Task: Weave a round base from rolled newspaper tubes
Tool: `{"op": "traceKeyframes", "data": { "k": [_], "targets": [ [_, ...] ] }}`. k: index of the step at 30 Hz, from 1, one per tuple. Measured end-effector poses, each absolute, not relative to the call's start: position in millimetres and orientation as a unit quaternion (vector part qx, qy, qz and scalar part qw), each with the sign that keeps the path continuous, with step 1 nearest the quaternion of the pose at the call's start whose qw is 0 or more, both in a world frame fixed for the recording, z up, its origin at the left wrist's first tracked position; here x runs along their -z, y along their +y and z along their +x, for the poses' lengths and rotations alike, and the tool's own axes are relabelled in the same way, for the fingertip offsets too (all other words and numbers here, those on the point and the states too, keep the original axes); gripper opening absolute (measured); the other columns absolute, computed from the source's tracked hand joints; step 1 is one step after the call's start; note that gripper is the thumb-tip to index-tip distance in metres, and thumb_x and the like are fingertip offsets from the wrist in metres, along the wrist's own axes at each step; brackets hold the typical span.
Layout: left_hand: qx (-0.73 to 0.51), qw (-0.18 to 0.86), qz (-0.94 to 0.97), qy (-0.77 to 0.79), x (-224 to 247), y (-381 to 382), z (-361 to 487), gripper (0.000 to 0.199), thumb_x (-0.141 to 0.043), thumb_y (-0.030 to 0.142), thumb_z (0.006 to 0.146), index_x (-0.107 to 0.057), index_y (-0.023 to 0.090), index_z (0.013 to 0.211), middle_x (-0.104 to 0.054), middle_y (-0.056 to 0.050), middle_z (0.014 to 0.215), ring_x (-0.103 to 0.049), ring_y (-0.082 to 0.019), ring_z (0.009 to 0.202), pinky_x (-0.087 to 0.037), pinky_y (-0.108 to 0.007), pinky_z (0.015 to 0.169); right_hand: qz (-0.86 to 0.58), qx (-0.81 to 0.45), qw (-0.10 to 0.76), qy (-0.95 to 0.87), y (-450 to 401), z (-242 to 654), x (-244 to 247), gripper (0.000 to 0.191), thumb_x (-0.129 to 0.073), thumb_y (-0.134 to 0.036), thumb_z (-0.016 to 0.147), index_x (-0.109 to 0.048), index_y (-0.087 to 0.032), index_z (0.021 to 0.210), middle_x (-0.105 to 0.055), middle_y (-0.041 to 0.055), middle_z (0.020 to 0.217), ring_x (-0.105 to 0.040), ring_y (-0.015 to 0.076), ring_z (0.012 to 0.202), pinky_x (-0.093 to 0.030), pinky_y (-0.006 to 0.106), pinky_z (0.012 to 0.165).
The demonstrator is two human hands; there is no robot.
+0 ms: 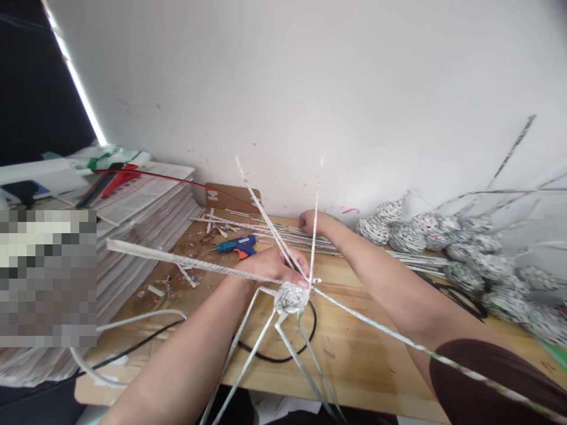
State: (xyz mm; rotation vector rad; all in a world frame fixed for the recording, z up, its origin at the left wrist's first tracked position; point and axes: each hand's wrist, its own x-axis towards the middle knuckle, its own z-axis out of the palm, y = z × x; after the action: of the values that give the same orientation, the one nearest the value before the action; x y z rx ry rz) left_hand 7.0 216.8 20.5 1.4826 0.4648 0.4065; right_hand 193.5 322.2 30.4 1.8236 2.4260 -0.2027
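My left hand [290,267] is closed on a small woven paper piece [290,298], thumb along its upper edge. Long rolled paper strips stick out from it in several directions: some upward, one to the left, one to the lower right, and several bent down towards me. Farther back, near the wall, my right hand [312,222] is curled over a bundle of rolled paper sticks [283,231] lying on the table. Its fingertips are turned away, so what they grip cannot be made out.
A blue glue gun [237,245] lies among paper scraps on the wooden table [367,348]. Tall stacks of newspaper [155,221] stand at left, with red-handled scissors or pliers [120,179] on top. Several woven paper shapes [407,237] crowd the right side. Cables [283,359] cross the tabletop.
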Motion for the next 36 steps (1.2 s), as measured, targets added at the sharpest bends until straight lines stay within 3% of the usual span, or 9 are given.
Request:
{"op": "traceKeyframes", "data": {
  "k": [4, 14, 22, 28, 31, 36],
  "targets": [
    [-0.184, 0.698, 0.662, 0.204, -20.1, 215.7, 6.7, 0.03, -0.086, 0.031, 0.059, -0.072, 0.011, 0.077, -0.069, -0.005, 0.072, -0.061, -0.013, 0.064, -0.048, -0.025, 0.063, 0.592, 0.047, 0.049, 0.803, 320.2, 193.2, -31.4, 0.019, -0.062, -0.018, 0.074, -0.074, -0.016, 0.09, -0.074, 0.0125, 0.096, -0.067, 0.0227, 0.085, -0.046, 0.026, 0.071],
    [-0.185, 0.705, 0.655, 0.199, -19.8, 215.3, 7.5, 0.031, -0.087, 0.03, 0.058, -0.072, 0.011, 0.076, -0.068, -0.004, 0.07, -0.06, -0.012, 0.062, -0.047, -0.023, 0.061, 0.59, 0.031, -0.013, 0.807, 316.4, 199.6, -35.6, 0.034, -0.055, -0.018, 0.08, -0.066, -0.019, 0.113, -0.072, 0.0092, 0.108, -0.066, 0.0196, 0.094, -0.045, 0.024, 0.076],
    [-0.172, 0.71, 0.648, 0.216, -20.8, 214.6, 7.1, 0.034, -0.087, 0.034, 0.056, -0.071, 0.012, 0.077, -0.066, -0.003, 0.068, -0.058, -0.012, 0.059, -0.047, -0.024, 0.059, 0.574, 0.068, -0.01, 0.816, 317.3, 177.0, -22.0, 0.018, -0.062, -0.028, 0.08, -0.075, -0.018, 0.087, -0.075, 0.0087, 0.091, -0.068, 0.0197, 0.085, -0.045, 0.023, 0.073],
    [-0.175, 0.694, 0.663, 0.22, -20.9, 215.1, 7.0, 0.032, -0.086, 0.032, 0.057, -0.072, 0.011, 0.077, -0.068, -0.005, 0.071, -0.06, -0.013, 0.063, -0.047, -0.025, 0.062, 0.598, 0.089, -0.062, 0.794, 317.4, 181.4, -34.6, 0.021, -0.062, -0.03, 0.083, -0.071, -0.015, 0.096, -0.074, 0.0075, 0.095, -0.067, 0.0162, 0.083, -0.045, 0.021, 0.069],
    [-0.176, 0.697, 0.66, 0.218, -19.5, 216.2, 7.2, 0.032, -0.086, 0.031, 0.057, -0.071, 0.011, 0.077, -0.069, -0.005, 0.072, -0.061, -0.014, 0.063, -0.047, -0.025, 0.061, 0.602, 0.129, -0.143, 0.775, 317.6, 188.8, -48.9, 0.018, -0.062, -0.027, 0.083, -0.068, -0.013, 0.093, -0.074, 0.0075, 0.09, -0.066, 0.0141, 0.077, -0.046, 0.02, 0.067],
    [-0.189, 0.694, 0.66, 0.218, -15.8, 217.6, 6.9, 0.032, -0.087, 0.031, 0.057, -0.071, 0.011, 0.076, -0.068, -0.004, 0.07, -0.061, -0.013, 0.062, -0.048, -0.025, 0.062, 0.539, 0.19, -0.417, 0.707, 318.0, 201.8, -88.7, 0.018, -0.051, -0.022, 0.091, -0.061, -0.012, 0.101, -0.07, 0.0048, 0.083, -0.06, 0.0082, 0.058, -0.047, 0.02, 0.057]
  ]
}}
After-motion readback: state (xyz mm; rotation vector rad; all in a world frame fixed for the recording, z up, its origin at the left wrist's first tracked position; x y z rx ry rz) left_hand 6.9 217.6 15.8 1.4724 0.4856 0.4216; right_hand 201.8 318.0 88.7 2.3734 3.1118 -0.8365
